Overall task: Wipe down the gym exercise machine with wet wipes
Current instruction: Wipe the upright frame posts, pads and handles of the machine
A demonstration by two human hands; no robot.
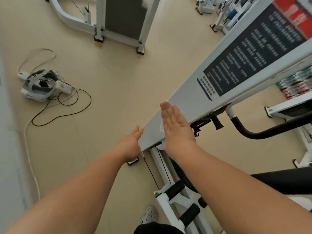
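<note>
The gym machine's white-grey shroud panel [189, 100] runs diagonally from the lower middle to the upper right and carries a dark instruction placard [253, 48]. My right hand [175, 127] lies flat on the panel's lower end, fingers straight, pressing a white wet wipe [161, 125] whose edges show beside the palm and below the wrist. My left hand [130, 142] rests against the panel's left edge near its bottom corner, fingers together, holding nothing that I can see.
Black handle bar [263, 130] and padded rollers [173, 190] sit right of and below the panel. A white headset with tangled cables [43, 85] lies on the beige floor at left. Another white machine frame [121, 22] stands at the top. My shoe [149, 215] is at the bottom.
</note>
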